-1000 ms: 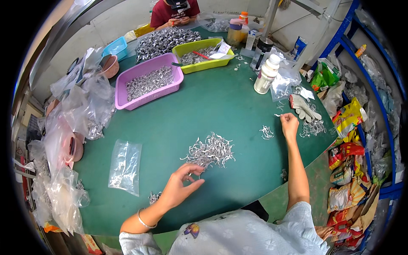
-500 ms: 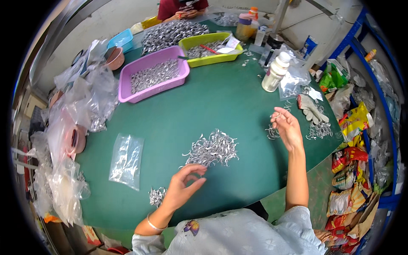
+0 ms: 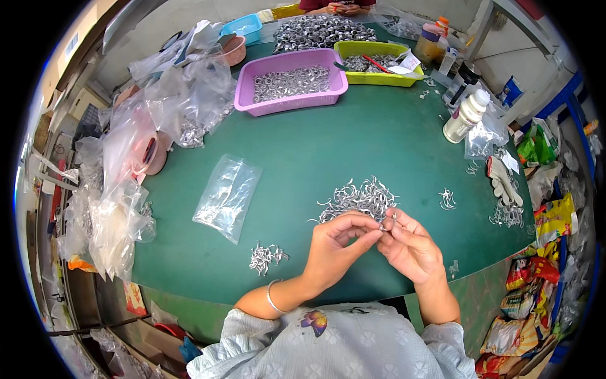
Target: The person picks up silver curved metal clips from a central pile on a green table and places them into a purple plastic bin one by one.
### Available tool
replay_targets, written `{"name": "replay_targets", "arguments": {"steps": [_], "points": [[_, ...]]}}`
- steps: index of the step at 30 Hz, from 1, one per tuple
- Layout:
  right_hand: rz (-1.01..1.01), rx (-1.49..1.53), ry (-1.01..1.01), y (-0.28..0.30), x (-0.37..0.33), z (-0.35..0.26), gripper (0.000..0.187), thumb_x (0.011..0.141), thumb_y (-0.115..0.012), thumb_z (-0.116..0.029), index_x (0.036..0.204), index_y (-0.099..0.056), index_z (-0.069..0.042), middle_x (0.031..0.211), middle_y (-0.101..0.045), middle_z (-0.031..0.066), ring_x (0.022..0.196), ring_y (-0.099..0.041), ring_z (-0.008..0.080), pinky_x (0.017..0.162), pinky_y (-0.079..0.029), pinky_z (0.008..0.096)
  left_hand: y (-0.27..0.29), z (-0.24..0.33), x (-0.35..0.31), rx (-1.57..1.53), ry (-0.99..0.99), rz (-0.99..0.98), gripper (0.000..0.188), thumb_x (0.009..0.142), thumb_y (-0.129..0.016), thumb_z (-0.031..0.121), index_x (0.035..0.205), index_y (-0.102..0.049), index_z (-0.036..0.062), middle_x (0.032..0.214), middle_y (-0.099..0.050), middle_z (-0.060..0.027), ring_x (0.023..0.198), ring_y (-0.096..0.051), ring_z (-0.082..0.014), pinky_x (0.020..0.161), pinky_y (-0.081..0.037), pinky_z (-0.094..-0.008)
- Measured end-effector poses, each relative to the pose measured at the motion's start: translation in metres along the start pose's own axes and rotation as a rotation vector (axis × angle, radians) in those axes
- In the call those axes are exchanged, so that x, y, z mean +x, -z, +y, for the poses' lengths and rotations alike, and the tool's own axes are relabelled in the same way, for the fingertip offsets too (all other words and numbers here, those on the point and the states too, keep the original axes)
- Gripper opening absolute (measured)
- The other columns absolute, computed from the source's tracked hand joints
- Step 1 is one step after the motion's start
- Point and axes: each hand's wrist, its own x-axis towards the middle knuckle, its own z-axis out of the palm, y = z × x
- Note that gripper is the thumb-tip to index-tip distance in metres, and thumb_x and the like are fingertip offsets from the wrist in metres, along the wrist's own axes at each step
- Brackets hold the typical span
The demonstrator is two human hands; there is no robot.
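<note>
My left hand (image 3: 334,252) and my right hand (image 3: 413,247) meet fingertip to fingertip over the near part of the table. Between the right thumb and fingers is a thin curved silver metal piece (image 3: 393,221), like an open ring. The left thumb and forefinger pinch a small silver bit against it; its shape is mostly hidden. Just beyond the hands lies a loose pile of curved silver metal pieces (image 3: 363,197). A smaller heap of such pieces (image 3: 265,258) sits left of my left wrist, and a few more strips (image 3: 447,199) lie to the right.
A clear plastic bag (image 3: 227,197) lies flat at left. Purple tray (image 3: 291,101) and green tray (image 3: 369,78) hold metal parts at the back. A white bottle (image 3: 466,117) and a glove (image 3: 502,180) stand at right. Plastic bags (image 3: 189,95) crowd the left edge. Someone sits opposite.
My right hand has come in from the right to join the left, bringing the curved piece. My left hand has left the pile's near edge. The whole view has shifted.
</note>
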Motion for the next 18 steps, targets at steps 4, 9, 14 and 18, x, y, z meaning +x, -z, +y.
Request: {"name": "replay_targets", "arguments": {"steps": [4,9,14,18], "points": [[0.020,-0.131,0.100,-0.006,-0.002,0.007,0.026,0.082,-0.053,0.000,0.108,-0.051,-0.003,0.094,-0.058,0.0084,0.081,-0.055,0.0165,0.072,-0.043,0.0281,0.001,0.008,-0.003,0.084,-0.038,-0.001,0.016,0.076,-0.059,-0.009,0.092,-0.059,-0.0068,0.093,-0.057,-0.0111,0.086,-0.057,-0.0159,0.075,-0.047,-0.0265],[0.029,-0.351,0.300,-0.014,-0.004,0.011,0.023,0.082,-0.054,0.002,0.105,-0.052,-0.001,0.093,-0.059,0.0118,0.083,-0.055,0.0161,0.075,-0.044,0.0283,0.004,0.011,-0.004,0.217,-0.117,-0.004,0.016,0.074,-0.059,-0.012,0.090,-0.060,-0.0079,0.092,-0.058,-0.0134,0.085,-0.056,-0.0178,0.075,-0.047,-0.0275],[0.103,-0.582,0.527,-0.024,-0.005,0.016,0.022,0.081,-0.055,0.005,0.103,-0.053,0.002,0.093,-0.060,0.0140,0.085,-0.057,0.0160,0.075,-0.046,0.0279,0.005,0.014,-0.006,0.277,-0.153,0.016,0.017,0.073,-0.059,-0.013,0.089,-0.060,-0.0082,0.091,-0.059,-0.0138,0.084,-0.057,-0.0178,0.074,-0.047,-0.0274],[0.098,-0.629,0.590,-0.026,-0.005,0.018,0.020,0.081,-0.054,0.006,0.101,-0.054,0.004,0.094,-0.060,0.0136,0.086,-0.057,0.0172,0.075,-0.047,0.0282,0.005,0.017,-0.006,0.248,-0.199,0.004,0.018,0.072,-0.059,-0.014,0.089,-0.061,-0.0080,0.091,-0.059,-0.0144,0.084,-0.057,-0.0181,0.073,-0.047,-0.0272]]}}
